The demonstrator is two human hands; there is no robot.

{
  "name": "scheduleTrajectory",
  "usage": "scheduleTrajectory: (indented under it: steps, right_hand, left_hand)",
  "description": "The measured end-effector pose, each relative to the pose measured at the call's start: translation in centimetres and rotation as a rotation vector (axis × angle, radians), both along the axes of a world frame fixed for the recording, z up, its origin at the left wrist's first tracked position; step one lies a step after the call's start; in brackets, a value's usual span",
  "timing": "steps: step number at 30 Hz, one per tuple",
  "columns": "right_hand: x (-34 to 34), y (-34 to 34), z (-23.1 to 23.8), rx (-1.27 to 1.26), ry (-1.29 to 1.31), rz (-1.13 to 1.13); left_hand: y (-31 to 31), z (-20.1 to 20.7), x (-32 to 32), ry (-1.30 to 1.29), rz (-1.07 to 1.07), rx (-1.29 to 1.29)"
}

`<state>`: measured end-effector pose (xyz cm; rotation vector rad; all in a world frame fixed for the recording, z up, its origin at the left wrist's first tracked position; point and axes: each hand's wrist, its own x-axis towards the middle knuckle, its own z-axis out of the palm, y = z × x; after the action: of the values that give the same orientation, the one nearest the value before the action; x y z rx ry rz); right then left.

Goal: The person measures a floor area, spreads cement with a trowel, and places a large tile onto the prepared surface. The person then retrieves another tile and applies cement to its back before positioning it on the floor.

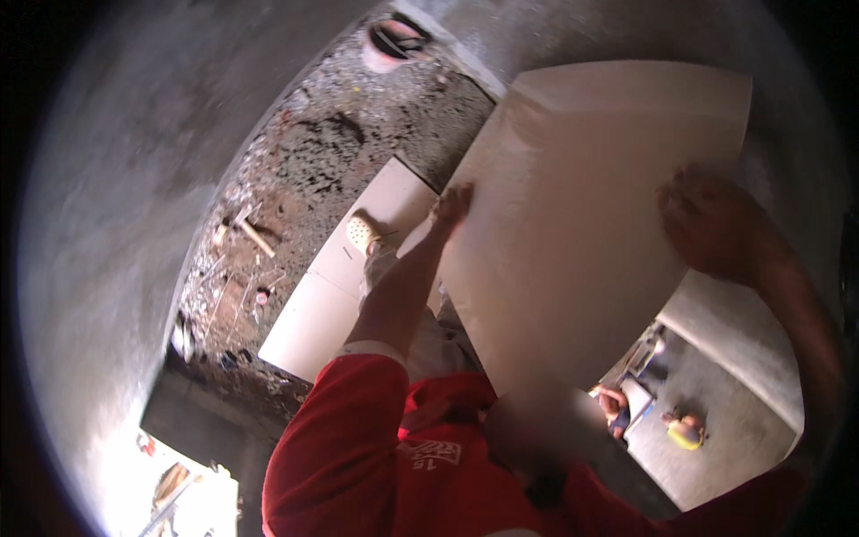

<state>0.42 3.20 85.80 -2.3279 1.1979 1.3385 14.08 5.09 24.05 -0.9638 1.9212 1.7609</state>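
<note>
I judge this pale panel [573,215] heavy, stiff and brittle (best held by opposite edges): the left hand [451,208] clasps one edge; whether the right hand [711,224] grips, I can't tell.

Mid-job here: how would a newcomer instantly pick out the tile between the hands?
Start at the rough gravelly bed, where pale tiles lie under a cream clog. To their right, a large beige tile shows between the left hand at its left edge and the right hand near its right edge. Unlike those, it has both hands at it and appears raised.
</note>
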Motion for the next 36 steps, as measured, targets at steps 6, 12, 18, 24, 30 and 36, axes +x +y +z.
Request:
scheduleTrajectory:
  steps: [6, 12, 18, 24, 30, 36]
  right_hand:
    - [0.1, 3.6, 3.0, -0.052, 0.163, -0.186]
    - [-1.2, 10.3, 1.5, -0.163, 0.178, -0.477]
    - [0.3, 16.2, 1.9, -0.430, 0.122, -0.602]
    - [5.4, 25.0, 6.9, -0.895, 0.205, -1.376]
    - [4.3, 36.9, 0.4, -1.415, 0.046, -1.809]
    - [-0.5, 41.1, -18.4, -1.681, -0.301, -2.046]
  left_hand:
    - [-1.3, 2.2, 2.4, 0.004, 0.371, 0.680]
    - [-0.2, 0.9, 5.4, -0.328, 0.349, 0.501]
    - [-3.2, 3.2, 7.8, -0.275, 0.408, 0.376]
    - [-5.4, 12.6, 3.4, 0.119, 0.687, 0.584]
    - [-8.7, 17.2, -1.8, 0.456, 0.901, 0.467]
    - [-13.2, 20.5, -1.0, 0.460, 1.044, 0.266]
